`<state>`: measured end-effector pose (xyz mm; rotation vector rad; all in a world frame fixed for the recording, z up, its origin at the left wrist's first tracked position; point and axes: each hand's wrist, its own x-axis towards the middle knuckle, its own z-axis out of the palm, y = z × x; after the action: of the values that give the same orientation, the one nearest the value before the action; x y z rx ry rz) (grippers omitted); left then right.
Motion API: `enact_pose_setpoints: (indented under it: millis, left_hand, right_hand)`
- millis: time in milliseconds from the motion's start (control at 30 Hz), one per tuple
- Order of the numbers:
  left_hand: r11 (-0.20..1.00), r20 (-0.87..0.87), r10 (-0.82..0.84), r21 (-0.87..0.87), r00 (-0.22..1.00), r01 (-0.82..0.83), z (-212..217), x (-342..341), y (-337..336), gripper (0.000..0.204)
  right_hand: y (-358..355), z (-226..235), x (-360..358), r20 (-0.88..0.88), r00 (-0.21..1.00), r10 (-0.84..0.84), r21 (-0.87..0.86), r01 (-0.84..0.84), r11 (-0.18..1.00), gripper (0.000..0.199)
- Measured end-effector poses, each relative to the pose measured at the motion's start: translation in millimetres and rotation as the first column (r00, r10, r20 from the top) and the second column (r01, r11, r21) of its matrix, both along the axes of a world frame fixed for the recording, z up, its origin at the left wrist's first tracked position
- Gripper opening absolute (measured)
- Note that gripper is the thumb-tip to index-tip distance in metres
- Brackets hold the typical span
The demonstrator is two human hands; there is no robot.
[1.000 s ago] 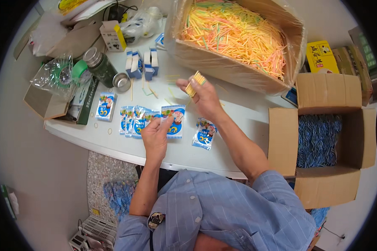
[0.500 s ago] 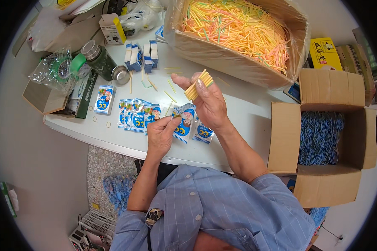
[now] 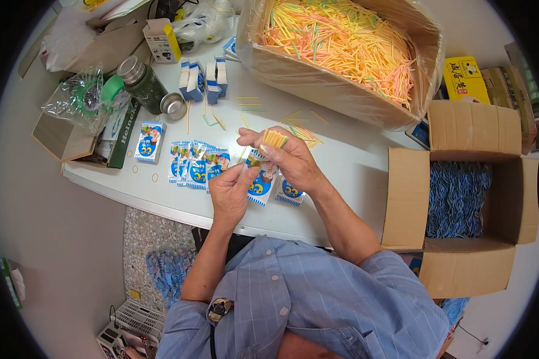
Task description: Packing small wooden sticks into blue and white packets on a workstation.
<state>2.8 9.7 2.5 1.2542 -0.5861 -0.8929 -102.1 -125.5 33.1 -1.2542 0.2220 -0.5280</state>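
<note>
Right hand [image 3: 290,161] pinches a yellow stick bundle [image 3: 274,139] end-up at 12 o'clock over the blue packet [image 3: 260,182], which the left hand [image 3: 230,194] grips steady so they'd slide in.

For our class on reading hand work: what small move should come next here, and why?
Probably slide the straws from the right hand into the packet in the left hand: the bundle sits just above the packet's top end.

Sticks [image 3: 275,139] in the right hand [image 3: 293,164]: pale yellow; packet [image 3: 261,182] held by the left hand [image 3: 230,194]: white, blue-striped edges, cartoon print, same as the row of packets [image 3: 194,164] on the off-white table [image 3: 353,161]. Big brown carton [image 3: 335,90], clear-lined: sticks in yellow, orange, pink, green. Side box [image 3: 461,197]: blue-and-white contents; shirt [image 3: 305,305]: light blue, fine check.
</note>
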Motion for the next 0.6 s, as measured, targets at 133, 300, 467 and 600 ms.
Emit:
enact_pose_setpoints:
  millis: [133, 300, 467, 600]
  left_hand:
    - [0.998, -0.065, 0.024, -0.050, 0.998, -0.028, 5.9, -6.3, -3.6, 0.023]
    - [0.995, -0.154, -0.004, -0.100, 0.988, -0.012, 7.1, -12.2, -10.7, 0.026]
    - [0.988, -0.187, 0.049, -0.136, 0.981, -0.075, 4.6, -13.1, -9.6, 0.030]
    - [0.973, -0.224, 0.103, -0.181, 0.969, -0.146, -8.3, -12.0, -7.7, 0.033]
  right_hand:
    - [-0.6, 7.6, -5.0, -0.186, 0.981, 0.046, 0.079, -0.031, 0.996, 0.038]
    - [-4.7, 0.2, 4.7, -0.009, 0.999, 0.050, 0.272, -0.045, 0.961, 0.052]
    - [-1.6, 1.4, -9.8, -0.177, 0.980, -0.095, -0.406, 0.015, 0.914, 0.051]
    - [4.8, -7.6, -21.9, -0.137, 0.972, -0.190, -0.216, 0.158, 0.964, 0.043]
